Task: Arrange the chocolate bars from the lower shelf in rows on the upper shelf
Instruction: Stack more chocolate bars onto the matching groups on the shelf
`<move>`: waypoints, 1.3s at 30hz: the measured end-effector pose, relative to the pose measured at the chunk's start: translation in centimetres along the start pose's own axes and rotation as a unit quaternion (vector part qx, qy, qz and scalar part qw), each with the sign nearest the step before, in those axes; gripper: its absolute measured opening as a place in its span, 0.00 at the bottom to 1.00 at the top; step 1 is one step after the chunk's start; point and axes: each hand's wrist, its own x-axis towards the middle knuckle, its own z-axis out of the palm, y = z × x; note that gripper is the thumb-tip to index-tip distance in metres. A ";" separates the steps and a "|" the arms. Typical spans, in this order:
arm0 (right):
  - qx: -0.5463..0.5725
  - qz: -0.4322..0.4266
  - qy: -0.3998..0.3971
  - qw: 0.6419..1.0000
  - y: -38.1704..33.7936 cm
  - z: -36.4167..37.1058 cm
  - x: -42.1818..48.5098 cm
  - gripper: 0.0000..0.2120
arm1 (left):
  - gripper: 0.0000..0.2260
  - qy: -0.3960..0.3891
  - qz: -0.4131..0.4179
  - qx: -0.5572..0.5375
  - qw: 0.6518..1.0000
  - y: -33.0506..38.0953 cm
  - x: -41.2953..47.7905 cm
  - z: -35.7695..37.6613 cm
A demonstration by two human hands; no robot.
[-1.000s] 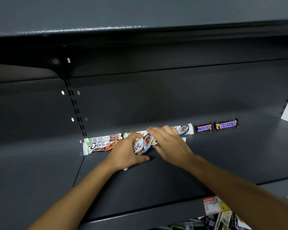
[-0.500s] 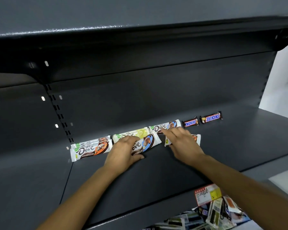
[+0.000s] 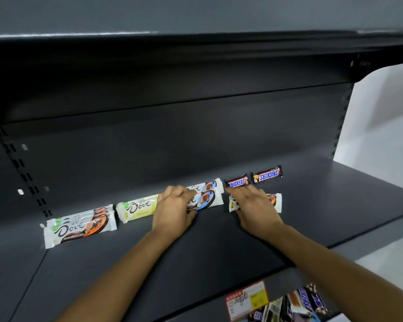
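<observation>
On shelf (image 3: 335,217), left hand (image 3: 175,205) grips blue bar (image 3: 207,199), right hand (image 3: 254,205) flat on orange bar (image 3: 275,201)

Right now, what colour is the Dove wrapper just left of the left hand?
Pale yellow-green; Dove wrapper shows best in head view.

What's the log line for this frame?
step: aligning rows on upper shelf | left hand: grips blue Dove bar | right hand: flat on rightmost Dove bar | Snickers bars: two, behind | remaining bars: below shelf
</observation>
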 end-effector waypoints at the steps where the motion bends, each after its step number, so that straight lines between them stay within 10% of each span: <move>1: -0.002 -0.001 -0.004 1.000 0.5 0.1 0.1 0.30 | 0.21 -0.003 -0.015 0.007 1.000 0.3 0.7 0.5; 39: 0.010 -0.117 0.014 0.993 0.5 0.8 0.3 0.32 | 0.17 -0.026 -0.066 0.042 0.997 0.9 4.9 4.4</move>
